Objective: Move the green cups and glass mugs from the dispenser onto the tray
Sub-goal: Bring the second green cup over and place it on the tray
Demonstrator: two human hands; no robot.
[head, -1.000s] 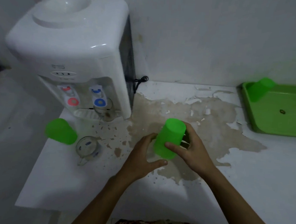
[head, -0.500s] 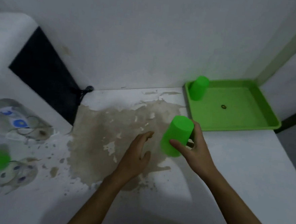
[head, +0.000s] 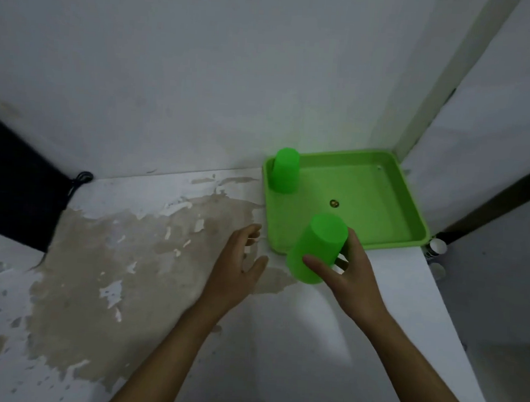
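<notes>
Your right hand [head: 351,274] grips an upturned green cup [head: 317,247] over the tray's [head: 383,190] near edge. Your left hand [head: 237,265] hovers spread over the desk [head: 294,344], beside the tray. A second cup [head: 286,170] stands in the tray's far-left corner.

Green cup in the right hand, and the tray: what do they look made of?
Green cup: likely plastic, opaque, matte bright green, with no glassy shine. Tray: the same green, smooth moulded rim and a soft sheen on its floor, so probably plastic too.
</notes>
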